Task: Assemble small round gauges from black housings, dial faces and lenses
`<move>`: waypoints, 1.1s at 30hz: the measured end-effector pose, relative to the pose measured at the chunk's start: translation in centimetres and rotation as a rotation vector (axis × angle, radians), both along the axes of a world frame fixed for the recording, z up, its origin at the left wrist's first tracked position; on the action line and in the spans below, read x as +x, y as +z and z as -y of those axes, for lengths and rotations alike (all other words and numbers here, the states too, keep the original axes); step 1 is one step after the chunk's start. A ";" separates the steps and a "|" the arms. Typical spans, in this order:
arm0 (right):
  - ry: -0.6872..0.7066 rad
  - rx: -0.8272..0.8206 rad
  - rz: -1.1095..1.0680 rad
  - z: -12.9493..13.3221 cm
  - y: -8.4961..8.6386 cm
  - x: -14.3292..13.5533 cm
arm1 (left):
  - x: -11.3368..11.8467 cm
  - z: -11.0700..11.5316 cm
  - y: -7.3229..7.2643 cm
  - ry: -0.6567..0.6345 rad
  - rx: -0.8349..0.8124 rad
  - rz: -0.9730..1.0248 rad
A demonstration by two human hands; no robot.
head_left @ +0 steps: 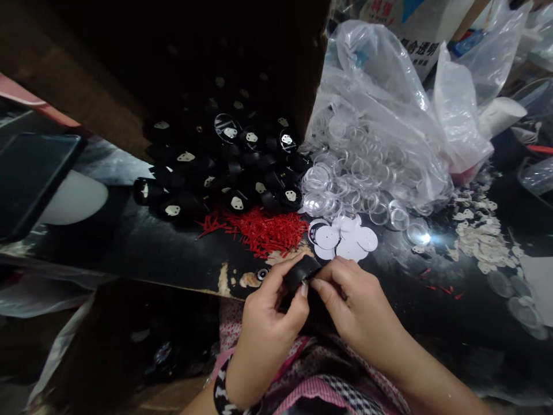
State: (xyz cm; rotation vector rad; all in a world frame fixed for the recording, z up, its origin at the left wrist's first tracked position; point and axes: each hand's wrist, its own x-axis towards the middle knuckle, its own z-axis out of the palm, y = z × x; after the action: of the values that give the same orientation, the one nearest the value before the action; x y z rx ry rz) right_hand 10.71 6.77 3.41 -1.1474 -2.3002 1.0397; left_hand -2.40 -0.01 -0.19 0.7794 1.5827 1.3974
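Observation:
My left hand (276,317) grips a short, round black plastic case (301,272) between thumb and fingers, low over the table's front edge. At the case's right side, the thumb and fingers of my right hand (352,302) are pinched together; whatever is between them is hidden. Just beyond my fingers lie overlapping white discs (352,245) with small holes. A heap of thin red plastic pointers (270,230) is to their left. Similar black cases (235,199), several with pale metal plates in them, are piled behind the red heap.
A large cardboard box (64,86) lies open behind the black cases. Clear round lenses (358,178) spill from a plastic bag (384,75). Small pale plates (479,236) are heaped at right. A dark flat screen (37,178) stands at left. Below the table edge, another box holds dark parts.

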 end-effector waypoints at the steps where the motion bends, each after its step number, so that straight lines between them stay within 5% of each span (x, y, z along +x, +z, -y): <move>1: -0.012 -0.009 0.013 0.0 0.0 0.0 | -0.1 -0.1 -0.1 -0.010 -0.015 0.043; 8: 0.102 0.194 0.105 -1.6 0.2 0.2 | -1.0 -0.7 -0.4 -0.150 -0.119 0.619; 14: 0.249 0.460 0.297 -2.2 -0.5 -0.5 | -0.2 -0.5 -0.6 -0.036 -0.165 0.628; 19: 0.042 0.227 0.241 -2.2 0.3 -1.1 | 0.7 -1.0 -0.8 0.077 -0.146 0.701; 23: 0.150 0.095 0.187 -4.2 0.8 -1.2 | 0.0 -1.1 -1.3 0.027 -0.112 0.647; 29: 0.040 0.572 0.406 -9.7 -0.9 -2.3 | -0.8 -1.1 -0.9 0.120 -0.046 0.812; 33: 0.014 0.489 0.163 -9.7 -0.8 -1.7 | -1.1 -1.4 -0.4 0.091 -0.066 0.905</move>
State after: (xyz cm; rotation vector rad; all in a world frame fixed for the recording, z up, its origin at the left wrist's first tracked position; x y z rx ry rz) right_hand 8.97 16.51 2.56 -1.0381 -2.4929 0.3554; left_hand -3.53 1.41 -0.64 -0.0137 0.9390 1.4503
